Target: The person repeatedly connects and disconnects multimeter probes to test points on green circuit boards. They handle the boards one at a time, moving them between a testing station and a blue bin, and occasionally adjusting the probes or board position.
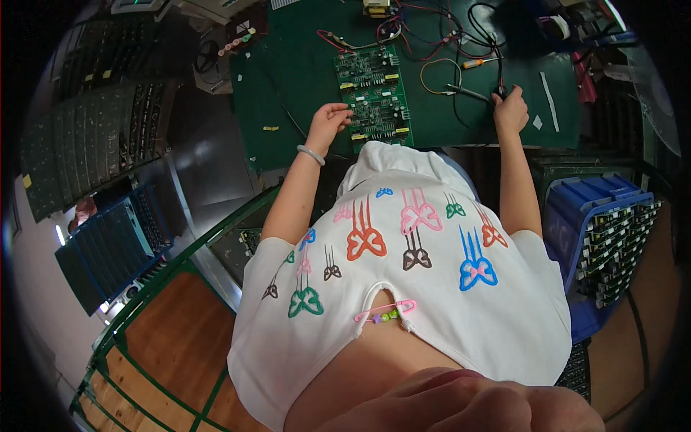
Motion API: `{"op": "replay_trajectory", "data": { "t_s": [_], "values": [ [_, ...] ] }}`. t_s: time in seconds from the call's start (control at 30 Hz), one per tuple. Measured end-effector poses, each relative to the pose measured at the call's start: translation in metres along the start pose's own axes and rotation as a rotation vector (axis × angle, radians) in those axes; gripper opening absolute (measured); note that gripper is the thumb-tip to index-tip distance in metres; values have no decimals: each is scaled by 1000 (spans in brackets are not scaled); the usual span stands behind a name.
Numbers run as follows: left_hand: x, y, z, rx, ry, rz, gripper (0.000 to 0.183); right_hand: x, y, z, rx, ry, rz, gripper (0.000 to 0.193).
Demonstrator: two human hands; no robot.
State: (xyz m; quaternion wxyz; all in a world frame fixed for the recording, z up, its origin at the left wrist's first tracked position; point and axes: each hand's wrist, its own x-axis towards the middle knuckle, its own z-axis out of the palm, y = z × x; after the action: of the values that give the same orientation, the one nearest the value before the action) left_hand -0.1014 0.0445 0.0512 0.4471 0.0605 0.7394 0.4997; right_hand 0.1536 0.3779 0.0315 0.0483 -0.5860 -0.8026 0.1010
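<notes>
A green circuit board panel (378, 119), dense with small components and yellow parts, lies on the green mat in front of me. It seems joined to a similar circuit board (363, 70) just beyond it. At the left edge of the near board, my left hand (331, 124) has its fingers bent and pinched at the rim. Farther right, my right hand (511, 113) is closed around a small black piece on a cable (499, 91); its kind is partly hidden by the fingers. A thin grey pen-like probe (469, 92) lies left of that hand.
An orange-handled screwdriver (475, 63) and tangled wires (439, 36) lie on the green mat (288, 86). A white strip (550, 101) is at the right. A blue crate (586, 209) of boards stands right of me, and racks of boards (115, 122) at left.
</notes>
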Motion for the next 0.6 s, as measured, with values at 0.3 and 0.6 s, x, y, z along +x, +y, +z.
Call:
{"op": "replay_trajectory", "data": {
  "t_s": [0.3, 0.6],
  "values": [
    [108, 26, -10, 605, 281, 664, 46, -2, -157, 35, 529, -187, -781, 23],
    [139, 55, 11, 731, 282, 586, 27, 4, -231, 79, 202, -139, -758, 23]
  ]
}}
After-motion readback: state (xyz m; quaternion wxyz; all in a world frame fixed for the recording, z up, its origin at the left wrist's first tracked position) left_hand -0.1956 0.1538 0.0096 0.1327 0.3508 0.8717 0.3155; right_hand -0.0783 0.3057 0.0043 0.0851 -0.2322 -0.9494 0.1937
